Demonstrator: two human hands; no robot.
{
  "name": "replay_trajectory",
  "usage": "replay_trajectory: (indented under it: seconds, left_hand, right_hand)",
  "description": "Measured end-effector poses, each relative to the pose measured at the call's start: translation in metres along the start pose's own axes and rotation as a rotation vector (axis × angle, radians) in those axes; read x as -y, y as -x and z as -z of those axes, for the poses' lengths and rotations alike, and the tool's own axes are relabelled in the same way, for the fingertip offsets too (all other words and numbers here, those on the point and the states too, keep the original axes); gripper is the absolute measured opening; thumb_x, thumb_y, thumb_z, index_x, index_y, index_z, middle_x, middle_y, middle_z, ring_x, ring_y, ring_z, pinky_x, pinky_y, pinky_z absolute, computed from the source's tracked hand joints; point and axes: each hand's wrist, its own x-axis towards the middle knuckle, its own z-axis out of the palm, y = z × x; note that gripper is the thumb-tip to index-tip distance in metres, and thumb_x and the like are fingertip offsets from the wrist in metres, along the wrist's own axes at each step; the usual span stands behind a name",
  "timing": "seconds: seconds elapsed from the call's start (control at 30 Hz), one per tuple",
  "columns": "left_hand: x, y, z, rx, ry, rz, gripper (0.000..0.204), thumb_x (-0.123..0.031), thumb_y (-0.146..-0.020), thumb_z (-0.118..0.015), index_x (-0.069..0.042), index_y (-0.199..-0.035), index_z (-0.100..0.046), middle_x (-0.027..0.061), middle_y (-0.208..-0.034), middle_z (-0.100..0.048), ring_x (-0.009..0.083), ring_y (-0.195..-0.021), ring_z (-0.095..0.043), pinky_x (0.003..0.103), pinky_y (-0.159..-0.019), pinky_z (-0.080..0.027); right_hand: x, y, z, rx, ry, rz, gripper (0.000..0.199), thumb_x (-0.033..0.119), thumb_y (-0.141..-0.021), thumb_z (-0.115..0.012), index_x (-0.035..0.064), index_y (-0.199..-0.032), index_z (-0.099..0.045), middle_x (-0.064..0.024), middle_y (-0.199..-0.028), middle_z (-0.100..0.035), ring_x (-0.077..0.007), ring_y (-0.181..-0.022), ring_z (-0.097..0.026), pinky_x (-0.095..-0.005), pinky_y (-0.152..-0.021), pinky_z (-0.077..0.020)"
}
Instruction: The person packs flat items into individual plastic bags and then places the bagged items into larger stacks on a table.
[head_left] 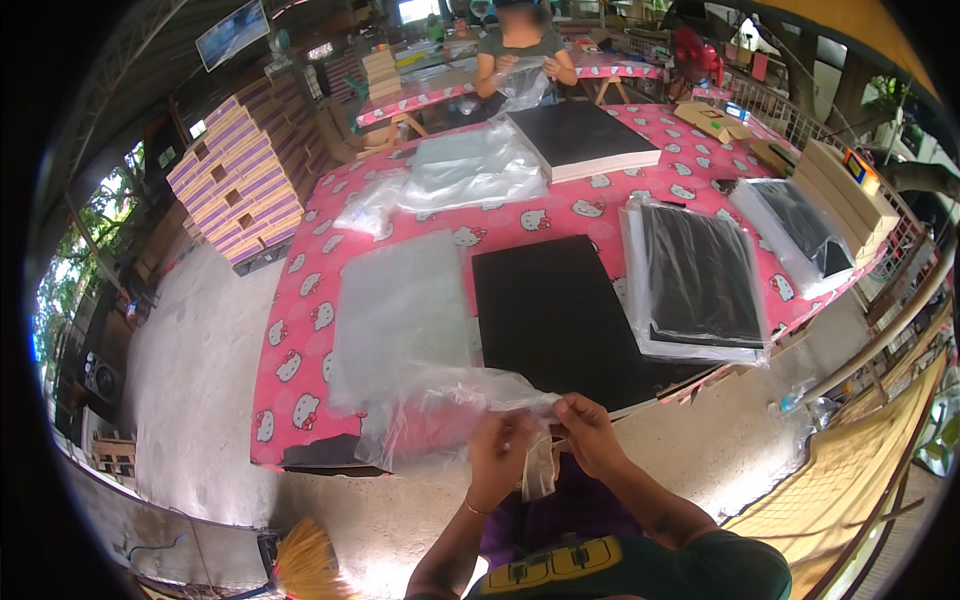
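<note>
At the table's near edge I hold a clear plastic bag (430,405) that spreads out to the left, its crumpled end gathered between my hands. My right hand (590,432) pinches the bag's edge between thumb and fingers. My left hand (498,455) is closed on the plastic beside it, with its fingertips partly hidden. Just beyond lies a flat stack of clear plastic bags (400,300). To its right is a black rectangular sheet or board (545,300), close to my right hand. Further right rests a pile of black sheets in clear plastic (700,275).
Pink patterned cloth (290,365) covers the table. At its far side are a thick black-topped stack (585,137) and more plastic bags (465,165). Cardboard boxes (845,200) stand at right. Piled cartons (240,175) rise at left. A person (522,60) handles plastic at another table.
</note>
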Motion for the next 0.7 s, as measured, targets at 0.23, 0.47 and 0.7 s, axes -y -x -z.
replay_trajectory:
  seconds: [0.23,0.47,0.7]
  left_hand:
    - [0.025,-0.004,0.006,-0.202,-0.433,-0.253,0.012,-0.012,-0.093,-0.061,-0.001,-0.087,-0.061,0.0056,-0.08,-0.062,0.0113,-0.071,-0.058,0.026,-0.064,-0.048]
    - [0.038,-0.01,0.039,-0.22,0.074,0.081,0.009,-0.015,-0.099,-0.052,-0.007,-0.1,-0.056,-0.0008,-0.087,-0.059,0.0071,-0.072,-0.052,0.023,-0.066,-0.046]
    - [0.032,-0.018,0.066,-0.34,0.873,0.31,0.015,-0.01,-0.093,-0.059,-0.006,-0.108,-0.059,0.0048,-0.097,-0.063,0.0129,-0.081,-0.061,0.025,-0.073,-0.052]
  right_hand:
    - [-0.008,0.0,0.003,-0.009,0.073,0.103,0.022,0.02,-0.099,-0.053,0.0005,-0.108,-0.055,-0.0127,-0.1,-0.064,-0.0219,-0.084,-0.067,-0.0351,-0.051,-0.059]
    - [0.02,0.012,-0.009,0.065,-0.219,-0.062,0.026,0.011,-0.097,-0.051,0.0081,-0.123,-0.047,-0.0068,-0.104,-0.062,-0.0184,-0.095,-0.062,-0.0355,-0.089,-0.0512]
    - [0.048,0.003,0.021,0.232,-0.521,0.034,0.03,0.011,-0.092,-0.056,0.0099,-0.12,-0.047,-0.0106,-0.107,-0.061,-0.0183,-0.09,-0.063,-0.0326,-0.076,-0.0533]
